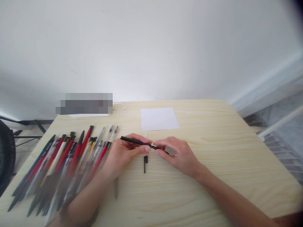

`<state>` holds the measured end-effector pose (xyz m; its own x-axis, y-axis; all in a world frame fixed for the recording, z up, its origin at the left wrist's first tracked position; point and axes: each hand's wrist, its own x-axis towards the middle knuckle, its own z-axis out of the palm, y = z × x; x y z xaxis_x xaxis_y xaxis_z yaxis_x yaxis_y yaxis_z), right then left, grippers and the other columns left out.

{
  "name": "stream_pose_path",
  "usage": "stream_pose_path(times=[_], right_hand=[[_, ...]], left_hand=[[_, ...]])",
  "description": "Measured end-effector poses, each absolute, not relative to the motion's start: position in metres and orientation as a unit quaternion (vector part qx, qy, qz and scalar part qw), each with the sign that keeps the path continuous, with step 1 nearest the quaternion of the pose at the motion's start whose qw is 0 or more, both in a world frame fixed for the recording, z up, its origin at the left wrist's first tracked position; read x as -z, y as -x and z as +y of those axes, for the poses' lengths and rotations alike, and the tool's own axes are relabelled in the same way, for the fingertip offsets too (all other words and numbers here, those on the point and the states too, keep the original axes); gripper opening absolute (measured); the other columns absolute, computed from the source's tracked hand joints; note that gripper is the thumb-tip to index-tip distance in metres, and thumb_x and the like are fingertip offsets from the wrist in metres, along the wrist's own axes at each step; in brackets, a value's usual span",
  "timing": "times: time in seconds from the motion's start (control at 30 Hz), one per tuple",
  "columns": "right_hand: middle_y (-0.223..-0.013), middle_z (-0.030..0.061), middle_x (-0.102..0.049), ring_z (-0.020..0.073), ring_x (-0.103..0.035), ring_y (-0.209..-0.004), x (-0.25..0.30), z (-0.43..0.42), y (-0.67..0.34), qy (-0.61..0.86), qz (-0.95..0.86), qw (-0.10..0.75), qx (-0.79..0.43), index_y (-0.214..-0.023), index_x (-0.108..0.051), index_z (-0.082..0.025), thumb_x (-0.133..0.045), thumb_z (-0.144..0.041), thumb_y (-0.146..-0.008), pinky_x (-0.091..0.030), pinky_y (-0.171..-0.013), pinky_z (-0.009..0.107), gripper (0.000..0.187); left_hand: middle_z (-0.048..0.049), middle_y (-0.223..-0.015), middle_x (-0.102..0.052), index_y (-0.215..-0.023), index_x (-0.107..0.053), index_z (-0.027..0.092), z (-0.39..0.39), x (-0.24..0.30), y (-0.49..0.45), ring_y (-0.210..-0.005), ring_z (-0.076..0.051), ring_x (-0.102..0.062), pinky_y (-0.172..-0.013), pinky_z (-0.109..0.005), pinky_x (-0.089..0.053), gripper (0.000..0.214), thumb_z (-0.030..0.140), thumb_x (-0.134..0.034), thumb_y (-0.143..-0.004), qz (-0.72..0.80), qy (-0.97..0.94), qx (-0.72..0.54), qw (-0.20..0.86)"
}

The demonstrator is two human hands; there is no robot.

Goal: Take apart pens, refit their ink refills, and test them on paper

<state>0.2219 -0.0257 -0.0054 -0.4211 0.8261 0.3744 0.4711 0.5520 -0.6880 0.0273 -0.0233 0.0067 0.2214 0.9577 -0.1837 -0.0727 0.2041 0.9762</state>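
Note:
My left hand is closed around a black pen barrel, held nearly level above the table. Thumb and fingers of my right hand pinch a thin dark pen part right at the barrel's right end. Whether the two pieces are joined or slightly apart I cannot tell. Below the hands, a small black clip-like pen piece lies on the wood. Many pens, red, black, white and clear, lie side by side in a spread pile at the left, partly behind my left forearm.
A white sheet of paper lies beyond my hands on the light wooden table. At the back left stands a blurred-out object with a white cable. A wall rises behind the table, and a black wheel stands at far left.

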Motion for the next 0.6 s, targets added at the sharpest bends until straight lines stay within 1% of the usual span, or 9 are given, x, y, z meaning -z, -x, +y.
stream_pose_path(times=[0.07,0.13,0.2,0.37,0.5,0.6], right_hand=[[-0.091,0.0017,-0.071,0.0131,-0.064,-0.076,0.004,-0.025,-0.222,0.383,-0.818,0.357,-0.238,-0.097,-0.062,-0.022,-0.055,-0.021,-0.083,-0.048,-0.073,0.028,0.016],[-0.088,0.0008,-0.071,0.0129,-0.064,-0.075,0.002,-0.025,-0.222,0.382,-0.823,0.352,-0.231,-0.097,-0.062,-0.023,-0.053,-0.019,-0.083,-0.048,-0.073,0.028,0.016],[-0.085,0.0005,-0.071,0.0127,-0.063,-0.074,0.001,-0.024,-0.223,0.394,-0.821,0.347,-0.225,-0.094,-0.062,-0.022,-0.052,-0.018,-0.083,-0.047,-0.072,0.027,0.016],[-0.081,-0.0003,-0.069,0.0121,-0.062,-0.070,0.002,-0.023,-0.226,0.417,-0.816,0.346,-0.203,-0.090,-0.061,-0.021,-0.054,-0.018,-0.081,-0.046,-0.072,0.027,0.013],[-0.076,-0.0012,-0.068,0.0121,-0.060,-0.067,0.004,-0.023,-0.228,0.412,-0.833,0.313,-0.199,-0.087,-0.059,-0.021,-0.054,-0.022,-0.083,-0.044,-0.071,0.027,0.007],[-0.078,-0.0002,-0.067,0.0123,-0.059,-0.070,0.005,-0.023,-0.229,0.401,-0.848,0.294,-0.185,-0.089,-0.058,-0.020,-0.051,-0.025,-0.086,-0.042,-0.073,0.028,0.009]], left_hand=[[-0.0041,-0.086,-0.071,-0.078,-0.065,0.016,-0.023,-0.006,-0.026,-0.077,-0.017,-0.067,-0.069,-0.026,-0.056,0.016,0.018,-0.074,-0.065,0.459,-0.479,-0.422,0.618],[-0.0041,-0.085,-0.071,-0.079,-0.065,0.016,-0.022,-0.006,-0.025,-0.076,-0.017,-0.067,-0.067,-0.026,-0.056,0.015,0.019,-0.074,-0.067,0.460,-0.478,-0.436,0.609],[-0.0040,-0.084,-0.071,-0.080,-0.065,0.017,-0.021,-0.008,-0.025,-0.075,-0.017,-0.066,-0.065,-0.026,-0.056,0.015,0.022,-0.072,-0.068,0.468,-0.463,-0.462,0.594],[-0.0054,-0.082,-0.071,-0.081,-0.063,0.015,-0.021,-0.016,-0.028,-0.082,-0.021,-0.066,-0.064,-0.028,-0.057,0.020,0.027,-0.071,-0.068,0.481,-0.416,-0.512,0.577],[-0.0064,-0.084,-0.071,-0.084,-0.062,0.014,-0.020,-0.017,-0.029,-0.080,-0.019,-0.066,-0.063,-0.027,-0.057,0.021,0.027,-0.070,-0.070,0.480,-0.404,-0.514,0.585],[-0.0052,-0.082,-0.071,-0.085,-0.062,0.015,-0.020,-0.015,-0.027,-0.078,-0.018,-0.067,-0.061,-0.025,-0.057,0.021,0.028,-0.069,-0.071,0.475,-0.393,-0.524,0.588]])
